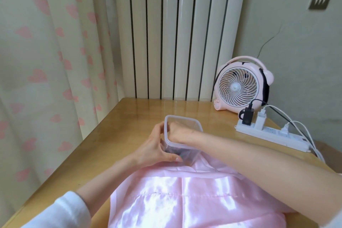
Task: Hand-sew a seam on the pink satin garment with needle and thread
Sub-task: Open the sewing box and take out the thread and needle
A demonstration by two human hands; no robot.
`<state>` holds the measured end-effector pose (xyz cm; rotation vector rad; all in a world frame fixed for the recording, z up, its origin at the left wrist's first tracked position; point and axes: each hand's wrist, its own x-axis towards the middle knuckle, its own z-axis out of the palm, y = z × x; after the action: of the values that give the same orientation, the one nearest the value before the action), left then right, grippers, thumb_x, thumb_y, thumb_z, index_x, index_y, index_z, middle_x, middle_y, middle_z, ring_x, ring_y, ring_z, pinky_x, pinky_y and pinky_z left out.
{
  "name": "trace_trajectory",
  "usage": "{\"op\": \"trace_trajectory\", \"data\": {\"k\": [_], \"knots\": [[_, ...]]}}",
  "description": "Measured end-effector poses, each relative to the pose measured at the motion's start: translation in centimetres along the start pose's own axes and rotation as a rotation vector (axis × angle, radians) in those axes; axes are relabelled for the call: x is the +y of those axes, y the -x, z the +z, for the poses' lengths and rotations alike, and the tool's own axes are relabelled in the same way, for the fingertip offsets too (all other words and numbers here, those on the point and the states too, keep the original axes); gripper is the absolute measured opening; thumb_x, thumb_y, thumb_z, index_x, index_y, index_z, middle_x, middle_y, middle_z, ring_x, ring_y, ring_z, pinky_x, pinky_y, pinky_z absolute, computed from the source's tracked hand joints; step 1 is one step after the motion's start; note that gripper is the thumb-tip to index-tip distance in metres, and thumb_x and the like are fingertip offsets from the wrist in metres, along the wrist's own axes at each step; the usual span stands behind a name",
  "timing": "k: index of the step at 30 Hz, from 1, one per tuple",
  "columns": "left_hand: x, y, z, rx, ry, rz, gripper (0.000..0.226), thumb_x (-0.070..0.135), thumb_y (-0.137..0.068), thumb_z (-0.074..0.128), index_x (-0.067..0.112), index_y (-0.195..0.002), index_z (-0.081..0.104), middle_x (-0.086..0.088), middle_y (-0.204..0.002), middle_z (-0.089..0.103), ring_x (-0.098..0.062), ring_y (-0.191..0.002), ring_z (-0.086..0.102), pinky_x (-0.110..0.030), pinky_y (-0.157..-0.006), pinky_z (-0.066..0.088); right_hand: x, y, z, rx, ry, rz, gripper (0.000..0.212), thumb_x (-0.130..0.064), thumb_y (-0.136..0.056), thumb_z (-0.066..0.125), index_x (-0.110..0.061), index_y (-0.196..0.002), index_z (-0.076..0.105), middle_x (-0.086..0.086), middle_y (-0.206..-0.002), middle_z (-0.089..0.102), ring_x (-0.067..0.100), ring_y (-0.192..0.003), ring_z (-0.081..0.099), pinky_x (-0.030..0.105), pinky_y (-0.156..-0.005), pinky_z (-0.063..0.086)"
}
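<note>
I judge the sewing not yet begun: the pink satin garment (185, 200) lies at the table's (129, 114) near edge, my left hand (157, 147) grips the clear box (182, 118) touching it, and my right hand (178, 131) reaches inside, fingers hidden, so I cannot tell their grasp.

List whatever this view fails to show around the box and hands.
- Right hand: head view, fingers sunk in the clear box, hidden behind its knuckles.
- Box contents: dark smear through the cloudy wall.
- Needle, thread: too small or hidden.
- Pink garment: cut by bottom edge.
</note>
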<state>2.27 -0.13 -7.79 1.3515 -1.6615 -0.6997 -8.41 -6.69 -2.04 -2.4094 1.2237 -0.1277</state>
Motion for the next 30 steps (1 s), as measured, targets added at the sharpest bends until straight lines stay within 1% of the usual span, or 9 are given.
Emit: {"op": "trace_trajectory", "data": {"k": [4, 9, 12, 15, 18, 20, 23, 26, 30], "knots": [[0.2, -0.2, -1.6, 0.052, -0.035, 0.013, 0.113, 0.045, -0.046, 0.086, 0.024, -0.137, 0.022, 0.020, -0.128, 0.035, 0.021, -0.113, 0.037, -0.002, -0.089, 0.034, -0.6, 0.8, -2.6, 0.051, -0.341, 0.091, 0.009, -0.009, -0.079, 0.063, -0.009, -0.070, 0.060, 0.005, -0.058, 0.058, 0.011, -0.040, 0.052, 0.019, -0.039, 0.042], [-0.4, -0.1, -3.1, 0.135, 0.021, -0.014, 0.102, 0.018, -0.056, 0.087, 0.021, -0.134, 0.021, 0.024, -0.122, 0.033, 0.030, -0.104, 0.037, -0.003, -0.074, 0.043, 0.1, 1.5, -6.3, 0.105, -0.876, -0.159, 0.008, -0.002, -0.088, 0.061, -0.001, -0.080, 0.061, 0.013, -0.067, 0.067, 0.013, -0.048, 0.063, 0.023, -0.049, 0.054], [-1.9, -0.1, -3.5, 0.213, 0.044, -0.072, 0.102, 0.011, -0.061, 0.089, 0.015, -0.137, 0.021, 0.010, -0.127, 0.037, 0.013, -0.106, 0.048, -0.013, -0.063, 0.051, 0.8, 1.5, -6.8, 0.024, -1.066, -0.294, 0.005, -0.004, -0.093, 0.052, -0.002, -0.090, 0.056, 0.017, -0.085, 0.072, 0.017, -0.060, 0.067, 0.025, -0.058, 0.056], [-3.3, 0.2, -3.6, 0.270, 0.067, -0.142, 0.108, 0.023, -0.057, 0.090, 0.013, -0.139, 0.020, 0.007, -0.126, 0.038, -0.015, -0.113, 0.052, -0.021, -0.059, 0.054, 1.1, 1.7, -7.0, -0.036, -1.194, -0.401, 0.009, 0.000, -0.095, 0.046, -0.005, -0.095, 0.053, 0.019, -0.088, 0.071, 0.021, -0.063, 0.068, 0.026, -0.058, 0.056], [-4.2, 0.6, -3.1, 0.269, 0.073, -0.212, 0.099, 0.014, -0.062, 0.088, 0.011, -0.135, 0.022, 0.010, -0.117, 0.039, -0.014, -0.114, 0.047, -0.012, -0.065, 0.050, 1.2, 2.0, -7.2, -0.050, -1.247, -0.476, 0.016, 0.007, -0.092, 0.045, -0.005, -0.099, 0.054, 0.018, -0.090, 0.070, 0.019, -0.064, 0.066, 0.026, -0.061, 0.056], [-4.8, 0.7, -2.8, 0.271, 0.085, -0.234, 0.103, 0.026, -0.054, 0.089, 0.014, -0.132, 0.024, 0.011, -0.115, 0.040, -0.015, -0.118, 0.046, -0.012, -0.067, 0.049, 1.2, 2.1, -7.3, -0.049, -1.228, -0.502, 0.020, 0.008, -0.090, 0.046, -0.004, -0.102, 0.057, 0.015, -0.088, 0.071, 0.017, -0.064, 0.066, 0.025, -0.063, 0.056], [-4.5, 1.2, -2.4, 0.233, 0.030, -0.224, 0.109, 0.039, -0.050, 0.087, 0.016, -0.134, 0.022, 0.005, -0.128, 0.038, -0.011, -0.121, 0.042, 0.001, -0.074, 0.038, 1.1, 2.1, -7.3, -0.057, -1.191, -0.507, 0.021, 0.004, -0.084, 0.055, -0.004, -0.103, 0.061, 0.010, -0.083, 0.071, 0.013, -0.062, 0.064, 0.021, -0.060, 0.054], [-3.6, 2.1, -1.4, 0.183, 0.014, -0.183, 0.100, 0.033, -0.061, 0.086, 0.019, -0.134, 0.020, 0.007, -0.130, 0.036, 0.001, -0.115, 0.042, 0.005, -0.078, 0.032, 1.2, 1.7, -7.3, 0.009, -1.110, -0.492, 0.022, -0.008, -0.079, 0.062, -0.010, -0.101, 0.067, -0.002, -0.075, 0.068, 0.007, -0.065, 0.060, 0.017, -0.057, 0.047], [-2.5, 3.3, 0.7, 0.117, 0.059, -0.141, 0.098, 0.029, -0.063, 0.086, 0.020, -0.135, 0.020, 0.012, -0.132, 0.036, 0.022, -0.112, 0.033, 0.004, -0.082, 0.032, 1.9, 0.3, -6.5, 0.114, -0.916, -0.409, 0.021, -0.005, -0.090, 0.058, -0.004, -0.108, 0.067, -0.014, -0.066, 0.065, 0.002, -0.058, 0.051, 0.014, -0.058, 0.043]]}}
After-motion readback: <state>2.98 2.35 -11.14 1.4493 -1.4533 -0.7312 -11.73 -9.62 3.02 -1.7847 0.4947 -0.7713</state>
